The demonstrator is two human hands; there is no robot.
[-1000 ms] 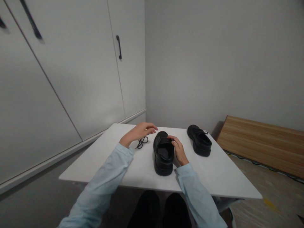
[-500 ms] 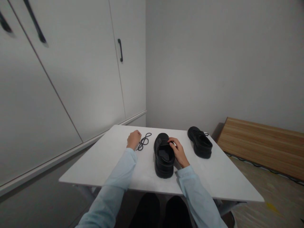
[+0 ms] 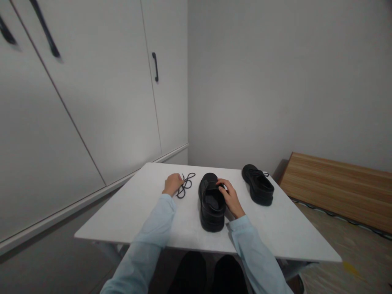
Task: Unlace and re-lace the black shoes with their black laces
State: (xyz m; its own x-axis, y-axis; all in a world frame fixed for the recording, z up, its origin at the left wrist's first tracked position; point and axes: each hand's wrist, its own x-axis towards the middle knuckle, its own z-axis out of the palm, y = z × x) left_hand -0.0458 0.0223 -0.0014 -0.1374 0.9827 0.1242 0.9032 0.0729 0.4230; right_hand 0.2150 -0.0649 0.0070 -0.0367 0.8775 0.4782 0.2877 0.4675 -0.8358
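A black shoe (image 3: pixel 212 222) with no lace showing stands on the white table (image 3: pixel 128 212) in front of me, its heel toward me. My right hand (image 3: pixel 230 197) grips the right side of its opening near the tongue, fingers bent over the edge. To the left, a loose black shoelace (image 3: pixel 188 184) lies in loops on the tabletop. My left hand (image 3: pixel 173 183) is closed in a pinch on the shoelace's left part, and a short end pokes up beside the fingers. The fingertips are partly hidden.
A second black shoe (image 3: pixel 260 188), laced, stands at the table's right rear. White cabinets (image 3: pixel 122 102) line the left side, and a grey wall (image 3: pixel 275 81) rises behind. On the floor at right is a wood-grain board (image 3: pixel 333 183).
My left hand has shifted slightly down and turned toward the shoelace, whose end now sticks up by the fingers. The right hand keeps its hold on the shoe.
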